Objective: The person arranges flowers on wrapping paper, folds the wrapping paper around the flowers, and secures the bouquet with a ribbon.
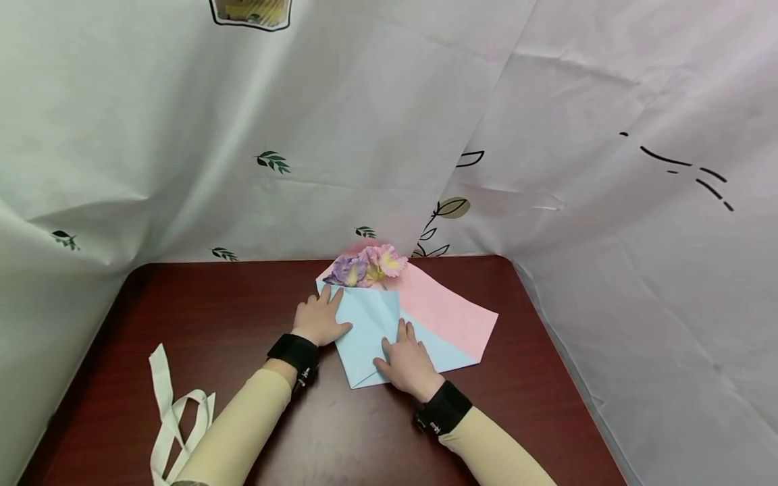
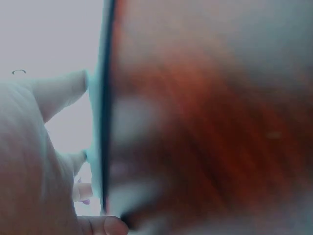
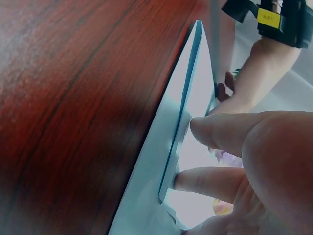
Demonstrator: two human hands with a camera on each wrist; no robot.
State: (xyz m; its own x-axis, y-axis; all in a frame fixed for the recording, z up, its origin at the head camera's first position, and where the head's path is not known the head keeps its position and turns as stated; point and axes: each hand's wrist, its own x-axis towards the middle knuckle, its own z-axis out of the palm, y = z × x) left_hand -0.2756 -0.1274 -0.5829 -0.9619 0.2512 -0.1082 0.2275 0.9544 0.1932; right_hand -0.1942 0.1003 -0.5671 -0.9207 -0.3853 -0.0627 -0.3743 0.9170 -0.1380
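A sheet of wrapping paper, pink (image 1: 446, 307) on one face and light blue (image 1: 367, 314) on the other, lies on the table with its left part folded over. Artificial flowers (image 1: 367, 265) in purple and pink stick out of the top of the fold. My left hand (image 1: 319, 318) rests with spread fingers on the left edge of the blue flap. Extended fingers of my right hand (image 1: 408, 361) press near the flap's right edge, low on the sheet. In the right wrist view, the fingertips (image 3: 200, 128) touch the paper right beside its folded edge (image 3: 181, 122).
A white ribbon (image 1: 167, 418) lies loosely looped at the table's left front, beside the left forearm. The dark red wooden table (image 1: 237, 304) ends at the back against a pale printed cloth (image 1: 340, 135), which also hangs along the sides.
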